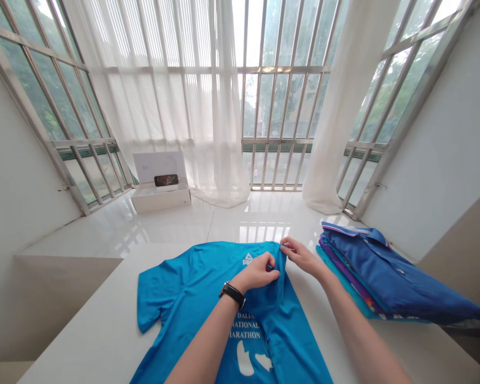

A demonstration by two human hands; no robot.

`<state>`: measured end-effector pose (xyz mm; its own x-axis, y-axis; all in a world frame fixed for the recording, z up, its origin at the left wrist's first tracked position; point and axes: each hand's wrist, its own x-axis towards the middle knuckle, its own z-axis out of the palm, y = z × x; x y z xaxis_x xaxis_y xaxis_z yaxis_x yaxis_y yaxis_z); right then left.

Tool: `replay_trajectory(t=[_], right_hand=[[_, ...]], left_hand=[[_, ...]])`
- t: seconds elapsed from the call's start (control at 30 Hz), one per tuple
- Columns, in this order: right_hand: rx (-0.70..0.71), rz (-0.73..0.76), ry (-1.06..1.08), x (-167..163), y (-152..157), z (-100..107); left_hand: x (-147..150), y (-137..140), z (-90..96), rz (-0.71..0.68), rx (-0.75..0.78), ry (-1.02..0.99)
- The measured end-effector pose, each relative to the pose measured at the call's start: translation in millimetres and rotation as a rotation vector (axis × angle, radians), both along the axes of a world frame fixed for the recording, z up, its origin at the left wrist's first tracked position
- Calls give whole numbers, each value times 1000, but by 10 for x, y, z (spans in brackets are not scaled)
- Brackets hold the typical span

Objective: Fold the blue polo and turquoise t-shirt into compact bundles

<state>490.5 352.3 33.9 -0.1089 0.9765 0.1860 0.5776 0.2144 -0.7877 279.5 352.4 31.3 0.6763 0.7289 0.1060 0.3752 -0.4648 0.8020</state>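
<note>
Blue T-shirt (212, 290), one, is lying on the white table (92, 320), long axis running near edge to far, right hand (302, 256), nearer the right edge, pinching its far-right shoulder, left hand (256, 273) curling inboard, grip unclear

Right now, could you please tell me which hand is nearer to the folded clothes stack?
Right: the right hand is at the blue shirt's edge, left of the stack. The left hand is farther left, over the shirt's chest.
</note>
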Motion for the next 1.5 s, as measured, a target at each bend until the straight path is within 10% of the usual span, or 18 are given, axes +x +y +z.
replay_trajectory(t=[0.47, 0.73, 1.5], right_hand=[[97, -334, -289, 134, 21, 38], [115, -326, -216, 36, 109, -52], [117, -323, -206, 15, 252, -357]], left_hand=[[-522, 170, 435, -1, -192, -41], [-807, 330, 404, 160, -156, 59], [-883, 430, 166, 77, -73, 203]])
